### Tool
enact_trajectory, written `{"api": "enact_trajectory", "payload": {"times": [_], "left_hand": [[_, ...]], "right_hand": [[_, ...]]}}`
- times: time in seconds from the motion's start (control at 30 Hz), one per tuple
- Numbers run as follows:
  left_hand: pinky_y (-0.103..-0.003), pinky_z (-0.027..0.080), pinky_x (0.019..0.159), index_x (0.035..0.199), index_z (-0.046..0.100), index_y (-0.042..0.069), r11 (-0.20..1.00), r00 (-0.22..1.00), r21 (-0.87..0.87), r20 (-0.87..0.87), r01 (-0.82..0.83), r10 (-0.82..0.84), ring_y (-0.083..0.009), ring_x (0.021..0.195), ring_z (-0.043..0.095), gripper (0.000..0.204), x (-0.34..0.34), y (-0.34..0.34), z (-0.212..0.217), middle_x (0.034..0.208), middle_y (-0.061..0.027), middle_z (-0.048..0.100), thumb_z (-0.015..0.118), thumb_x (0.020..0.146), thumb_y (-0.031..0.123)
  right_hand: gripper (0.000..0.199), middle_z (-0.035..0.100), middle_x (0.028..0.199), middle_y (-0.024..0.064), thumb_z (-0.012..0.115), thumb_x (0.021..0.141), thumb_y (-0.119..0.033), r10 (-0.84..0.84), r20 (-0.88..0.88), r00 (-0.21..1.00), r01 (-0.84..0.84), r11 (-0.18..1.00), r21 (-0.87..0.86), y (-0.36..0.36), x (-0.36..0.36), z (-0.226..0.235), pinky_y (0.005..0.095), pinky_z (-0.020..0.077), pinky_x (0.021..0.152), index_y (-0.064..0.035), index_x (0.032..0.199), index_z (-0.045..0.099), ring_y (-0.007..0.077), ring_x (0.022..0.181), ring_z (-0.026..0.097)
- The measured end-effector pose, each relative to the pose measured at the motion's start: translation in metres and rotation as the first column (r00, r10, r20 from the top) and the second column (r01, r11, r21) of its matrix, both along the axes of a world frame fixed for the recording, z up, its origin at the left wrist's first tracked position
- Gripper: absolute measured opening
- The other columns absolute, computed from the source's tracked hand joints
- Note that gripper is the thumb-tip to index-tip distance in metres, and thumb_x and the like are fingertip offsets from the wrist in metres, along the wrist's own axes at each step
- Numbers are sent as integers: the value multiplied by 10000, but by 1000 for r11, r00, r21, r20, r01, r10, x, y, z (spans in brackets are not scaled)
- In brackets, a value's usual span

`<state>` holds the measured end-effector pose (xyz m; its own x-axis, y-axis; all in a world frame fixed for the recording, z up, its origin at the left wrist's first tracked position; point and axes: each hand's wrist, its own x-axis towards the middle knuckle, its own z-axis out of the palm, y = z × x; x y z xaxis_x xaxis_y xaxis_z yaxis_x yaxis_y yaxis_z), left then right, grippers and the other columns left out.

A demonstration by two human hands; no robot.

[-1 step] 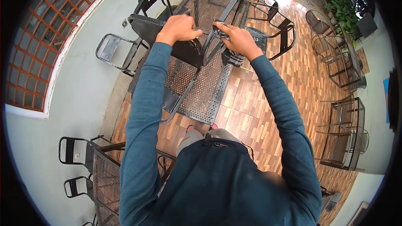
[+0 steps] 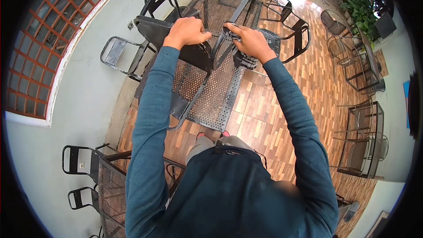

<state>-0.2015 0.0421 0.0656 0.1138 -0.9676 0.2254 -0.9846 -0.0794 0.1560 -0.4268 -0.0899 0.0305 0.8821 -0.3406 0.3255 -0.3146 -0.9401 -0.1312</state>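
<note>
- Left hand (image 2: 187,31): clenched, knuckles up, over the top edge of a black metal folding chair (image 2: 176,44) that is lifted and tilted above the table.
- Right hand (image 2: 250,42): fingers curled around a checked grey-and-white cloth (image 2: 247,61), pressing it against a black metal bar of the chair frame (image 2: 240,11); forefinger stretched along the bar.
- Black metal folding chair: between the two hands, its seat panel dark and solid, its legs reaching down over the mesh below.
- Black perforated metal table (image 2: 216,101): directly under the chair, square-edged, standing on a brown wood-pattern tiled floor (image 2: 282,101).
- Further black metal chairs (image 2: 119,53): beside the table at left and beyond it at right.
- Second mesh table with chairs (image 2: 105,185): lower left, near a pale wall (image 2: 57,150).
- Red-framed lattice window (image 2: 39,48): upper left.
- Green plants (image 2: 359,11): upper right, well apart.
</note>
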Motion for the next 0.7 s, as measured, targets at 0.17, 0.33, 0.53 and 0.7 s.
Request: {"api": "enact_trajectory", "payload": {"times": [0.17, 0.33, 0.53, 0.7], "left_hand": [[-460, 557, 675, 708, 766, 44, 983, 999, -184, -25, 23, -28, -376, 661, 681, 361, -3, 2, -10, 653, -181, 675, 677, 750, 391], [-459, 564, 683, 714, 775, 53, 985, 999, -172, -34, -7, 1, -379, 668, 686, 351, -3, 3, -12, 660, -191, 679, 678, 753, 388], [-459, 572, 690, 723, 781, 58, 982, 999, -185, -38, -27, 20, -378, 683, 696, 346, -2, 1, -14, 669, -189, 685, 680, 759, 388], [-462, 579, 701, 746, 792, 67, 986, 999, -161, -39, -38, 32, -387, 695, 699, 337, 0, 3, -14, 687, -190, 694, 682, 764, 385]], "right_hand": [[661, 703, 1072, 147, 683, 885, -188, -172, 86, 981, 169, 985, 38, 13, 5, -13, 500, 580, 755, -284, 1504, 472, 402, 915, 697], [653, 700, 1048, 146, 688, 886, -205, -102, 77, 992, 101, 995, 16, 13, -1, -10, 499, 579, 741, -313, 1497, 483, 396, 899, 697], [639, 712, 1020, 147, 692, 884, -215, -151, 172, 973, 144, 988, 54, 13, 4, -21, 493, 565, 768, -347, 1481, 504, 391, 906, 696], [596, 719, 1033, 177, 687, 881, -221, -205, 56, 977, 201, 977, 63, 14, 5, -1, 502, 561, 781, -295, 1454, 539, 402, 920, 690]]}}
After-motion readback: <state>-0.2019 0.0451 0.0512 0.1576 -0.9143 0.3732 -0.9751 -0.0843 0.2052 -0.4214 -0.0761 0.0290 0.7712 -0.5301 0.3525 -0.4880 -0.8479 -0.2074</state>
